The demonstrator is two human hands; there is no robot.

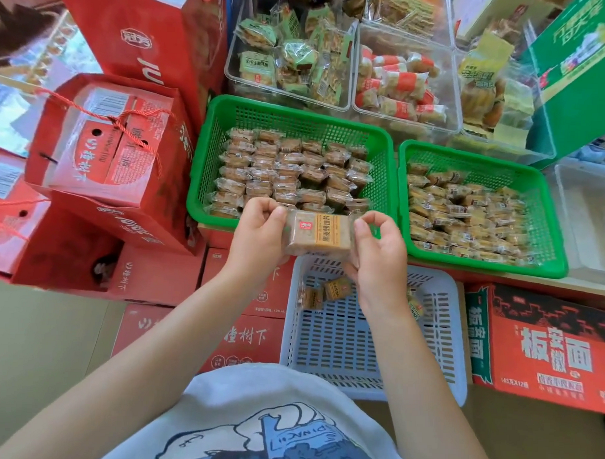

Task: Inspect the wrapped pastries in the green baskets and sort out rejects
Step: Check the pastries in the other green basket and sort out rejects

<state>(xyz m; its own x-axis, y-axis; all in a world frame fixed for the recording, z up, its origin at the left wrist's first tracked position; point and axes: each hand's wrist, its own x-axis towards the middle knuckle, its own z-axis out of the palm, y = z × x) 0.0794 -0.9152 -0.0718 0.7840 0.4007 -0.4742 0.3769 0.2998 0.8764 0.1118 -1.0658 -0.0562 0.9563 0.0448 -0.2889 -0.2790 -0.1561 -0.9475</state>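
A person's left hand [260,233] and right hand [377,256] each pinch an end of a wrapped pastry [316,237], held above the white basket [444,340] before two green baskets [213,178]; light, crumbly, slippery film, best held by its edges.

A pale beige floor [43,340] is seen at lower left. Red cartons [162,276] and red gift bags [108,143] are stacked on the left, and clear bins of wrapped snacks [289,67] are ranged behind. Everything is evenly lit.
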